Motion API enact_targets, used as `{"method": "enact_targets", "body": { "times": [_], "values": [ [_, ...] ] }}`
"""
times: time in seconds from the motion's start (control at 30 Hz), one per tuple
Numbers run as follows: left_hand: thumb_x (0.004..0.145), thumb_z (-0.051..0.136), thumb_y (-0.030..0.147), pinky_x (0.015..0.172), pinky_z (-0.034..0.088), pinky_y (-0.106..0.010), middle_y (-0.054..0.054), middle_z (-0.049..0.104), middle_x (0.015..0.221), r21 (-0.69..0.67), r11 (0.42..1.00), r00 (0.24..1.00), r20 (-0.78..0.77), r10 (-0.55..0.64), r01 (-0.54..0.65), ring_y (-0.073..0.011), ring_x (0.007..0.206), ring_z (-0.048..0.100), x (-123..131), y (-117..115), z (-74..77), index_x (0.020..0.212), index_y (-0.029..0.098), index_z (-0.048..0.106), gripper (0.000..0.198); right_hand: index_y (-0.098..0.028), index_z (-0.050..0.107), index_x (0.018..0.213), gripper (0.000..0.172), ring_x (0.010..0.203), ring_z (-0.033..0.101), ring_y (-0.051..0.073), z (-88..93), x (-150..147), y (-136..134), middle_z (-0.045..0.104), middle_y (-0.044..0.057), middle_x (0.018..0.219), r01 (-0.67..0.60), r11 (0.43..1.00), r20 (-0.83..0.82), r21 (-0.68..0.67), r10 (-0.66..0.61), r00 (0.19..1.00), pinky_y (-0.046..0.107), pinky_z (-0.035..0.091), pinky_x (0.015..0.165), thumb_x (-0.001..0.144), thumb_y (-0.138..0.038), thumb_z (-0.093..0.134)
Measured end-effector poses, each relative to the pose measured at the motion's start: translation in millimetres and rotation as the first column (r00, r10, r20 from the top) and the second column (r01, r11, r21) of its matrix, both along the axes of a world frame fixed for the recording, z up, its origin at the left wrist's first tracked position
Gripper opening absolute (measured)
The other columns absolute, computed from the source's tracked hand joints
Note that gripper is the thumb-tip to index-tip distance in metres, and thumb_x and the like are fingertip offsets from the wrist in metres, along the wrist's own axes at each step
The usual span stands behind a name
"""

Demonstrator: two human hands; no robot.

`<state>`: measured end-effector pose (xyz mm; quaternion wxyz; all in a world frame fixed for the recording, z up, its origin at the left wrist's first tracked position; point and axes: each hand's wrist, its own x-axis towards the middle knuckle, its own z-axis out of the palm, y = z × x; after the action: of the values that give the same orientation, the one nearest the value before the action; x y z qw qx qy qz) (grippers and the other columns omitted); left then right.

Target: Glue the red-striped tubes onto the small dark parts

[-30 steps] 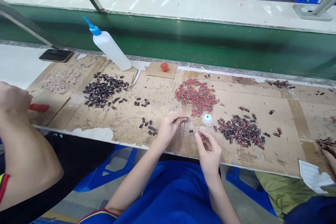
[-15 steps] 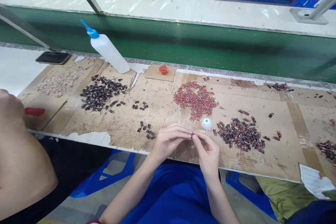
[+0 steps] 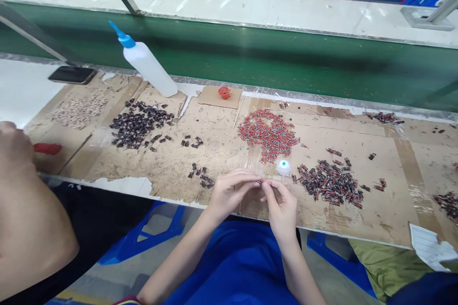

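My left hand (image 3: 231, 191) and my right hand (image 3: 282, 204) meet fingertip to fingertip above the front of the cardboard. Both are closed in a pinch on a tiny red and dark part (image 3: 260, 181), mostly covered by the fingers. Just beyond the right hand stands a small round white container (image 3: 284, 167) with a blue tip. A heap of small red parts (image 3: 266, 133) lies behind it, and a pile of black-and-red parts (image 3: 331, 182) sits to its right. Loose black pieces (image 3: 201, 175) lie left of my left hand.
A white squeeze bottle (image 3: 152, 69) with a blue nozzle leans near a heap of black pieces (image 3: 138, 124). At the back is a red cup (image 3: 223, 93) on a cardboard piece. Another person's arm (image 3: 32, 214) rests at the left, beside a phone (image 3: 72, 75) and pale parts (image 3: 80, 110).
My fingers have shifted slightly around the part, which now shows some red. The right fingers are curled a little more. The whole view has moved slightly.
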<state>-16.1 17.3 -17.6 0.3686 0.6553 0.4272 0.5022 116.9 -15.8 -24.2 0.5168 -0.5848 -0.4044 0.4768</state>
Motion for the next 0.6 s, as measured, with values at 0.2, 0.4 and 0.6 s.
{"method": "enact_targets", "body": {
  "times": [0.2, 0.4, 0.6],
  "values": [
    [0.081, 0.068, 0.021, 0.078, 0.062, -0.03, -0.004, 0.078, 0.086, -0.18, 0.983, 0.999, 0.034, 0.039, -0.032, -0.0189, 0.079, 0.074, 2.3, -4.6, 3.0, 0.086, 0.02, 0.076, 0.009, -0.018, 0.069, 0.085, 0.02, 0.064, 0.065, 0.015, -1.1, 0.9, -0.6, 0.072, 0.004, 0.08, -0.014, 1.0, 0.041, 0.005, 0.014, 0.999, 0.025, 0.058, 0.055, 0.083, -0.037, 0.061],
    [0.083, 0.064, 0.016, 0.079, 0.062, -0.027, -0.005, 0.077, 0.095, -0.132, 0.991, 0.999, -0.027, 0.029, -0.033, -0.0176, 0.083, 0.074, 0.5, -10.5, 5.9, 0.098, 0.019, 0.073, 0.018, -0.021, 0.068, 0.087, 0.017, 0.08, 0.068, 0.019, 5.9, 2.3, -1.1, 0.072, 0.006, 0.086, -0.095, 0.994, 0.287, 0.046, 0.078, 0.955, 0.03, 0.056, 0.068, 0.086, -0.035, 0.058],
    [0.084, 0.062, 0.017, 0.08, 0.061, -0.028, -0.005, 0.077, 0.095, -0.105, 0.991, 0.994, -0.079, 0.075, -0.083, -0.0164, 0.082, 0.074, -1.8, -10.3, 8.0, 0.103, 0.019, 0.071, 0.021, -0.021, 0.066, 0.087, 0.019, 0.08, 0.067, 0.018, 4.7, 4.0, 0.1, 0.071, 0.006, 0.087, -0.096, 0.994, 0.218, 0.046, 0.084, 0.972, 0.029, 0.056, 0.066, 0.088, -0.037, 0.055]
  ]
}}
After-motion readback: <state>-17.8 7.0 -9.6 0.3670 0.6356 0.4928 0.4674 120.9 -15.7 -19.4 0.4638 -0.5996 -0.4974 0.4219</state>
